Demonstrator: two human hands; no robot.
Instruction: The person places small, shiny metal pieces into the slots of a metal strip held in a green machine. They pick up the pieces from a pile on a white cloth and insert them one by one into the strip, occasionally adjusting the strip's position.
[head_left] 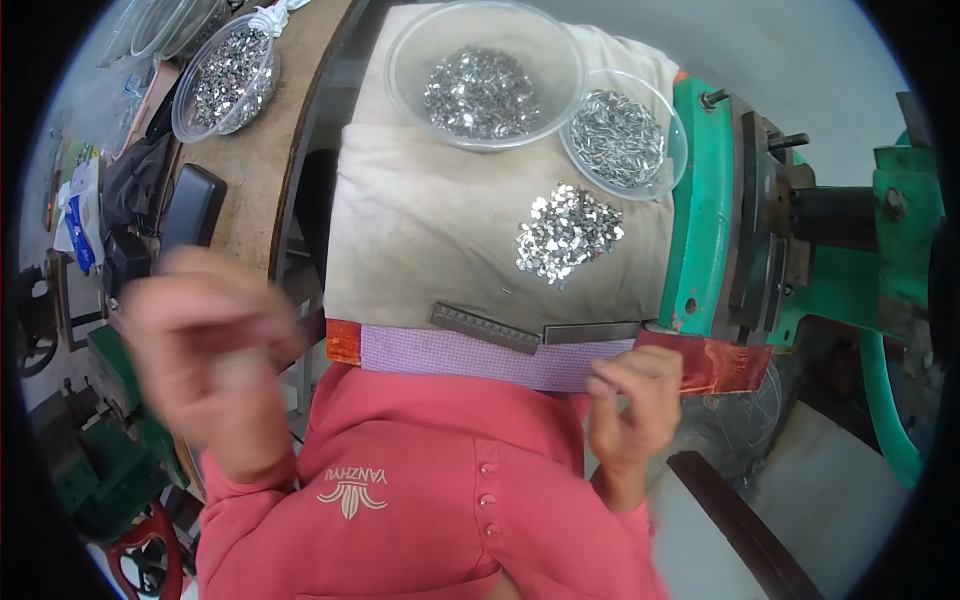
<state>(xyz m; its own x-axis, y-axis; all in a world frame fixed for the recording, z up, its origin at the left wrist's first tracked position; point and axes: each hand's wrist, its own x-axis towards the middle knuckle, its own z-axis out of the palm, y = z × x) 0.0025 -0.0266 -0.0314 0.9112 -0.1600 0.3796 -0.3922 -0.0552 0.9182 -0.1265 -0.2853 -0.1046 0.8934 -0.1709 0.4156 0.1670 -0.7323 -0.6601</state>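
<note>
"Starting closest in, what is there?"

"The left bar and the right bar lie nearly end to end along the near edge of the beige cloth. The left one has a row of marks; whether anything is seated in it, I can't tell."

"And the hands?"

"The right hand is just on the near side of the right bar, fingers half curled toward the thumb, no piece visible between them. The left hand is blurred, well off to the left; its fingers look bent, but I can't tell whether they hold anything."

"So how far along?"

"I see nothing plainly finished. Much seems left: a loose pile of shiny pieces lies beyond the bars, and farther off, the large tub and, right of it, the smaller tub both hold plenty of metal bits."
</note>
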